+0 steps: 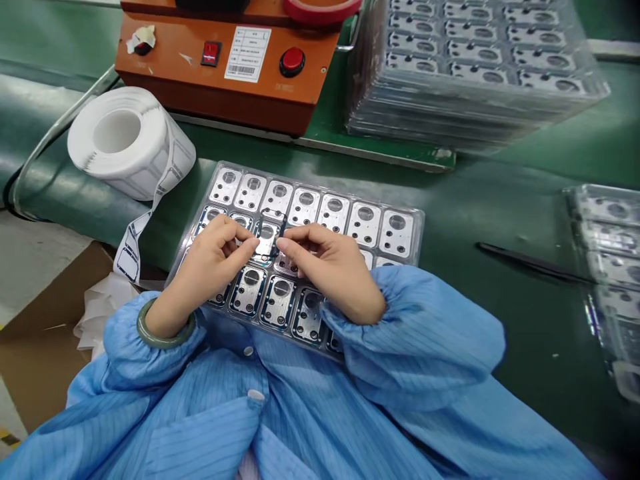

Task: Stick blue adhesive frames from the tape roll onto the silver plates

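My left hand (213, 260) and my right hand (336, 270) face each other over a clear plastic tray (419, 237). Between their pinched fingertips is a thin dark frame-shaped adhesive gasket (284, 225), one long side at each hand. Beneath it lies a silver metal plate (267, 233) with a round window, seated in the tray's second row. Plates in the front row, such as one plate (278, 303), carry dark borders. Along the back row, a plate (397, 233) and its neighbours look bare silver. My hands and right sleeve hide part of the tray.
A white roll of frame-shaped stickers (150, 157) stands at the left, its strip hanging down. Behind is an orange machine (220, 93) with a red button. Stacked trays (430, 100) rise at back right. Black tweezers (533, 261) lie near another tray (607, 267).
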### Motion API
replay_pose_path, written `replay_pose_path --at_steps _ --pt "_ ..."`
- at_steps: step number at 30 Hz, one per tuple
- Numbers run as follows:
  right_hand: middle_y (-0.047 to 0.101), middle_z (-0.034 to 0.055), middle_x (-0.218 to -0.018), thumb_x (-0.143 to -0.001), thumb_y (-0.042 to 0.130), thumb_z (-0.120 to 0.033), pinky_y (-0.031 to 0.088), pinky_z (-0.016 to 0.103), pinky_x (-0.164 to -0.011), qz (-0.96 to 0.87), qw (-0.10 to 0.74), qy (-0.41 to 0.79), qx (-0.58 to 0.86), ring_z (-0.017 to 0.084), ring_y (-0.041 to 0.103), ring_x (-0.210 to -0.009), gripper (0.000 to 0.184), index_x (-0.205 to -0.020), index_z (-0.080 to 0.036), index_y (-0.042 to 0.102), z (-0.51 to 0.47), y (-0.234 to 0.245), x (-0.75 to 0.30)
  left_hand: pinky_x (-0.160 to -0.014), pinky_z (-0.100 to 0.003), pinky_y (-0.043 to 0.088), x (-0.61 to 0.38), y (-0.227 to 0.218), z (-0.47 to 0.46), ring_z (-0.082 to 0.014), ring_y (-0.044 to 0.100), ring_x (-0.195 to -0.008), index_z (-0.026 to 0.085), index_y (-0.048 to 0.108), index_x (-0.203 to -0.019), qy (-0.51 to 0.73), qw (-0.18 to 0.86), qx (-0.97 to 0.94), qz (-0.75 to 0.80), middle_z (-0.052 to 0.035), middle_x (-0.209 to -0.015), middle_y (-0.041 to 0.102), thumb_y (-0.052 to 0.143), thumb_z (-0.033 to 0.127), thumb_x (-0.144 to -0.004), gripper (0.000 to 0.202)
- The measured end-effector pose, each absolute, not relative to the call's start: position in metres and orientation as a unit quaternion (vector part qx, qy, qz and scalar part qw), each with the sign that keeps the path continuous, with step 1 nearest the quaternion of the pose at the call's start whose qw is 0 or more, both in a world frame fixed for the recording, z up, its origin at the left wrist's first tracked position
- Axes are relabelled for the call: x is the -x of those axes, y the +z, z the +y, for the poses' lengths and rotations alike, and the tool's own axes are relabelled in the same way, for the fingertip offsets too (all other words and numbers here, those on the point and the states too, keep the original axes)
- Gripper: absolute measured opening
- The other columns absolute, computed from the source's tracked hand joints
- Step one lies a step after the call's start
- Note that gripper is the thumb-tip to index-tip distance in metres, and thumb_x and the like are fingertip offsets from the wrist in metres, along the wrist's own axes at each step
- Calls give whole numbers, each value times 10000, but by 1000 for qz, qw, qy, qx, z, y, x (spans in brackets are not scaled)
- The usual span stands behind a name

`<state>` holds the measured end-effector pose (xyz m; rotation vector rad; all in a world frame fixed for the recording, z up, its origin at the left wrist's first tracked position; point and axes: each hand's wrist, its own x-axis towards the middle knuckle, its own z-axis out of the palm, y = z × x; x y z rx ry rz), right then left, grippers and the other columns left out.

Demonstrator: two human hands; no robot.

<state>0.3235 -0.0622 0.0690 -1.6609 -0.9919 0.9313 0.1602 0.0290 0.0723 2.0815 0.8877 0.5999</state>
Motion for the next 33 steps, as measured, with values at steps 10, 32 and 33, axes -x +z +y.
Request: replay_pose_path --at_steps 10,32,33 --pt "665 24 -792 -839 627 -269 500 328 -703 -484 415 267 723 159 613 -735 104 -805 -184 677 -90 83 -333 -622 -260 424 -175 75 10 -129 522 -728 185 602 -774 216 361 -855 304 -6 -771 533 585 179 -854 81" --pt "638 -7 -684 -792 668 -295 532 273 -604 -345 437 418 718 110 599 -610 134 -819 -165 683 -95 63 -337 -698 -288 469 -182 56 7 -140 550 -823 178 597 -782 222 307 -881 283 -22 -856 530 609 169 -837 57" --pt "641 -5 -688 -793 667 -290 531 275 -609 -345 436 417 719 114 603 -619 130 -819 -164 683 -95 63 -337 -700 -291 469 -182 56 7 -142 552 -824 180 595 -784 223 304 -883 281 -21 -855 530 610 168 -836 55"
